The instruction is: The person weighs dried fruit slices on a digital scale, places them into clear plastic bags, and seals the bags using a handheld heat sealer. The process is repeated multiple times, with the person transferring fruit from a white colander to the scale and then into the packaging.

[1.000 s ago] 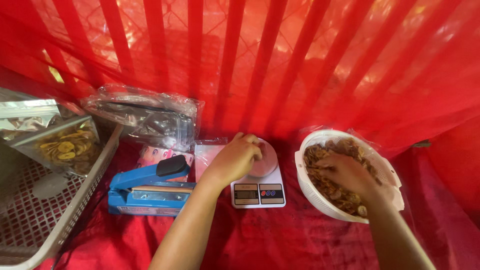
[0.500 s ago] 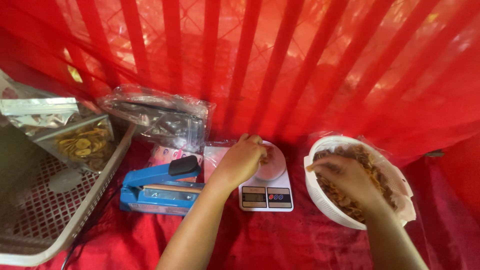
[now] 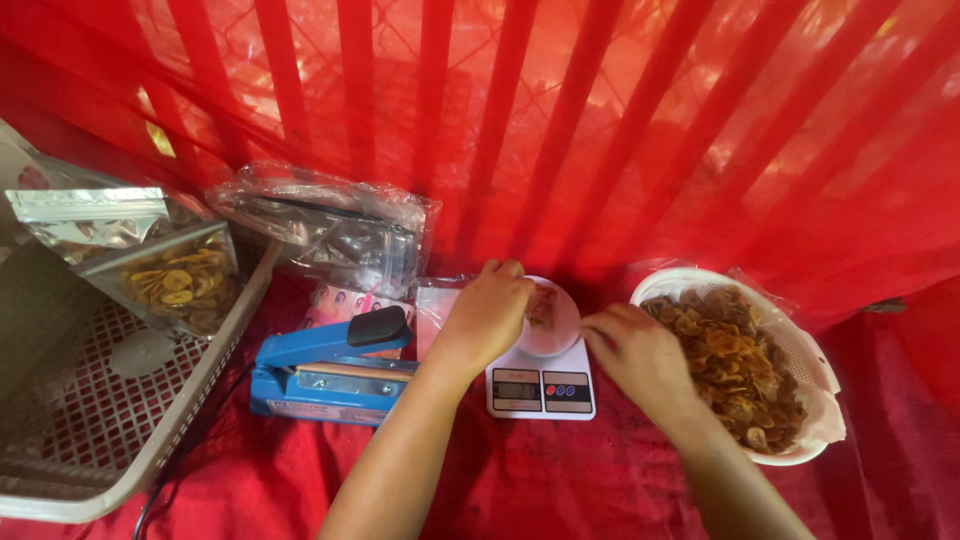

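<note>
My left hand (image 3: 488,312) pinches the rim of a small clear pouch (image 3: 548,312) that stands on a white digital kitchen scale (image 3: 540,388); a few fried chips show inside it. My right hand (image 3: 636,356) hovers between the scale and a white bowl-shaped basket (image 3: 812,452), fingers curled and pointing at the pouch. Motion blur hides whether it carries chips. The basket is lined with paper and heaped with golden-brown banana chips (image 3: 730,362).
A blue heat sealer (image 3: 318,372) lies left of the scale on the red cloth. Behind it sits a pile of clear bags (image 3: 330,228). A grey-white crate (image 3: 190,410) at the far left holds filled chip pouches (image 3: 178,282). Red fabric hangs close behind.
My right hand has lifted out of the chip basket and moved left toward the pouch on the scale. My left hand has stayed on the pouch.
</note>
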